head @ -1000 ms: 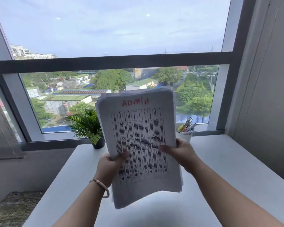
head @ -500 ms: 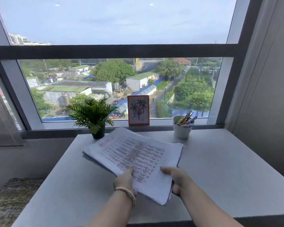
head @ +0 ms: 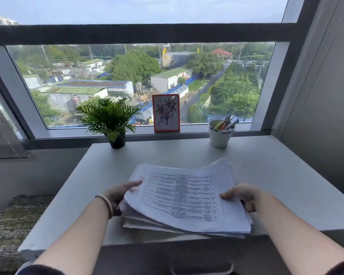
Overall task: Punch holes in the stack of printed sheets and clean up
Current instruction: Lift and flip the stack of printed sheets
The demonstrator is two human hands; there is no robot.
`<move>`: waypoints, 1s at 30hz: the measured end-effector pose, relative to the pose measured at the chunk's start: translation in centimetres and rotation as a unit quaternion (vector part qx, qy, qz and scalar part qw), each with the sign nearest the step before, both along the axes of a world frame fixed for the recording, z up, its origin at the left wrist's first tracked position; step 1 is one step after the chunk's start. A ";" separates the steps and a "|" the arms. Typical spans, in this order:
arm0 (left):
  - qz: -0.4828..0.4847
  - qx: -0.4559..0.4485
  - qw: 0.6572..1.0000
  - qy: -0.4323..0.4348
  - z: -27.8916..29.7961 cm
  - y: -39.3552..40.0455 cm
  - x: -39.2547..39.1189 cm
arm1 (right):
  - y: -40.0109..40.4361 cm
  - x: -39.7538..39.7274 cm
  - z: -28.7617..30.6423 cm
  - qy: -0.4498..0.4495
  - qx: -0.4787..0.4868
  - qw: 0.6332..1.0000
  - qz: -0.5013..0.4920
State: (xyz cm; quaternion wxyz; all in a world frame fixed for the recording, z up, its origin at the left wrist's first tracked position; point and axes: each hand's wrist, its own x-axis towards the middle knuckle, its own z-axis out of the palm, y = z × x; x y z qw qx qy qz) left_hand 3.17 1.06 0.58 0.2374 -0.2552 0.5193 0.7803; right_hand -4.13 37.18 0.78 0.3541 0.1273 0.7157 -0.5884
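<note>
A thick stack of printed sheets (head: 187, 197) with a table of small text lies turned sideways near the front edge of the white desk (head: 276, 175), its far right corner raised. My left hand (head: 120, 193) grips the stack's left edge, thumb on top. My right hand (head: 241, 196) grips the right edge, thumb on the top sheet and fingers curled under. No hole punch is in view.
A small potted plant (head: 109, 120) stands at the desk's back left. A framed flower drawing (head: 165, 113) leans on the window sill. A white cup of pens (head: 220, 132) sits at the back right. A grey wall closes the right side.
The stack went from upright in front of me to down on the desk, then turned sideways and came nearer the front edge. Both hands shifted to its left and right edges.
</note>
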 end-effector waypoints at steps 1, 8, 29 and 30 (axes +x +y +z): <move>-0.022 -0.031 0.999 0.007 0.3 -0.2 -0.1 | -0.1 0.0 0.4 0.023 -0.003 1.000 -0.004; 0.052 -0.163 0.961 0.219 4.8 -1.3 -1.3 | -2.0 -0.8 6.2 0.267 -0.147 0.950 -0.069; 0.189 -0.269 0.905 0.269 1.8 0.9 -0.2 | -1.7 0.0 2.3 0.313 -0.205 0.924 -0.076; 0.180 -0.258 0.912 0.263 1.3 1.0 0.1 | -1.8 0.1 2.0 0.302 -0.210 0.927 -0.069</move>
